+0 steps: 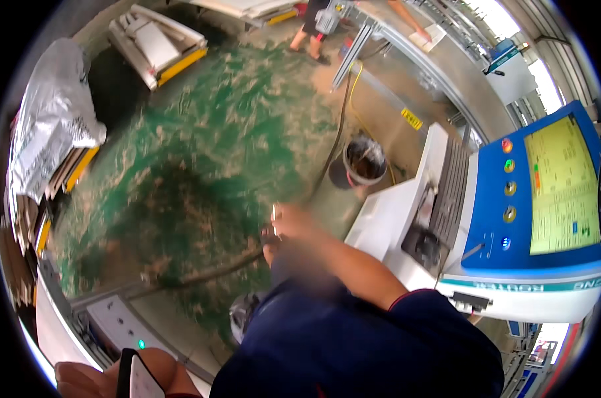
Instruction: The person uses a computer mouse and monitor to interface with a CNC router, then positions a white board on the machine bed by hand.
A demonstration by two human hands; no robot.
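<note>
It's a workshop we're in, and an industrial one at that! Look at the green floor (267, 93), streaked and smeared with pale dust. Over on the right, a hefty machine console (482, 225), blue-faced, with a lit screen (560, 192) and a line of round buttons (509, 186). Beyond it stretches a long metal-framed bench (459, 86), a co-worker's hand (421, 32) over it. Upper left, stacked boards (156, 45); below those, silvery plastic sheeting (55, 99) over another pile, and a grimy bucket (340, 174) beside the machine.
</note>
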